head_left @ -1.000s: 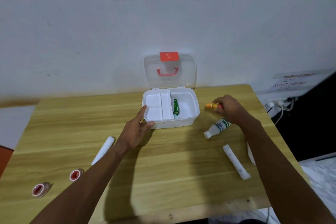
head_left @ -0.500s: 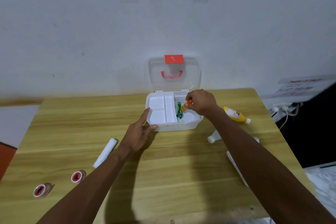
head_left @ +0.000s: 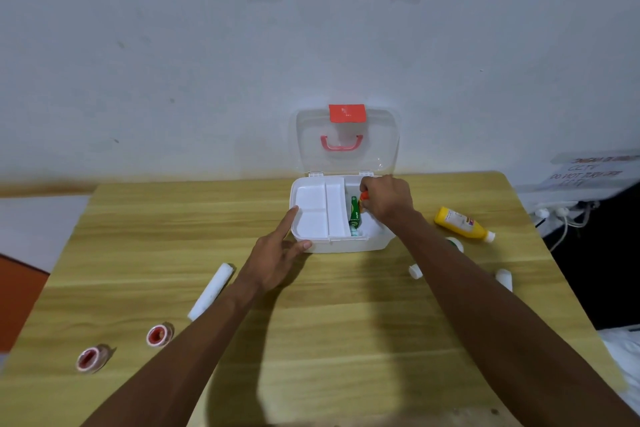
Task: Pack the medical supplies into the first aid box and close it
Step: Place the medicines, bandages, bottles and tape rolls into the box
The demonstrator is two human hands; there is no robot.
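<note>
Nearest the camera, left of the box (head_left: 341, 243) and well apart from it, two red-cored rolls of tape (head_left: 90, 358) (head_left: 159, 335) lie on the table (head_left: 311, 340). A white roll of bandage (head_left: 211, 290) lies between them and the box. The left hand (head_left: 277, 255) rests at the box's front left corner, fingers (head_left: 290, 218) spread and released, the forefinger touching the rim and the thumb against the front wall. Right of the box, a white bottle (head_left: 415, 270) and another white item (head_left: 504, 279) show only partly behind the right forearm, and a yellow bottle (head_left: 462, 222) lies on its side beyond them. The right hand (head_left: 386, 201) is over the box's right compartment, fingers clenched on a small orange tube (head_left: 363, 199). Just beside it a green tube (head_left: 354, 215) lies inside that compartment, next to a white tray (head_left: 320, 210) filling the left side. The clear lid (head_left: 346, 140) stands open against the wall.
</note>
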